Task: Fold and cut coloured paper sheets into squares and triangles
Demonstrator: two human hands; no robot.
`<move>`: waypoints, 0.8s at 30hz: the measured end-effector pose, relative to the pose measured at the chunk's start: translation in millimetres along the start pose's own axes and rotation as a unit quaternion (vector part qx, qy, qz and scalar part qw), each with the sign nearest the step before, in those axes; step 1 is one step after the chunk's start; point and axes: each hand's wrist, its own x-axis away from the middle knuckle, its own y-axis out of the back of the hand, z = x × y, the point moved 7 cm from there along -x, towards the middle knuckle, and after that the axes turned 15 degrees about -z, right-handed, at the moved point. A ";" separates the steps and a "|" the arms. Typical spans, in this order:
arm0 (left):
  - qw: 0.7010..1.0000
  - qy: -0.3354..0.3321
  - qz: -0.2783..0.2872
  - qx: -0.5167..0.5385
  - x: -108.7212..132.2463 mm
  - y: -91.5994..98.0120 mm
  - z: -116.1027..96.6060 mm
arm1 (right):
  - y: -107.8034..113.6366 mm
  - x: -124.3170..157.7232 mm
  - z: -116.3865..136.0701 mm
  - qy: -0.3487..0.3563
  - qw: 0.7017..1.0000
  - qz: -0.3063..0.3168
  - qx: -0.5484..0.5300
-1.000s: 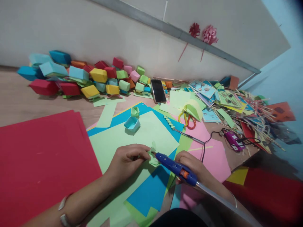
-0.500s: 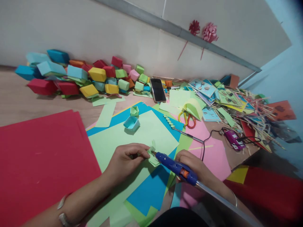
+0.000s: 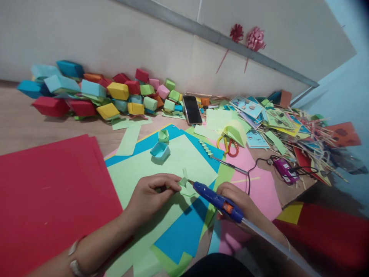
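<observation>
My left hand (image 3: 157, 192) pinches a small folded light-green paper piece (image 3: 187, 188) above a pale green sheet (image 3: 138, 177). My right hand (image 3: 238, 202) is wrapped round a blue glue gun (image 3: 215, 199), with a long clear glue stick (image 3: 273, 240) coming out of its back. The gun's nozzle points left, close beside the folded paper; whether it touches cannot be made out. Beyond my hands sit a small open light-blue paper box (image 3: 160, 151) and a smaller green one (image 3: 163, 135).
Red sheets (image 3: 54, 200) lie at left. Along the wall are piled coloured paper boxes (image 3: 118, 91). A phone (image 3: 192, 110), scissors (image 3: 227, 146), a purple power strip (image 3: 285, 170) with a black cord, and a heap of cards and sticks (image 3: 288, 127) spread to the right.
The glue gun and my right hand have shifted slightly right, drawing the nozzle back a little from the folded paper. The paper has tilted a bit in my left fingers.
</observation>
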 end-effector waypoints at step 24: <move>0.987 -0.146 0.053 -0.043 35.7 -17.3 -33.7 | -29.8 -8.9 -5.9 -0.281 0.939 -0.126 -0.151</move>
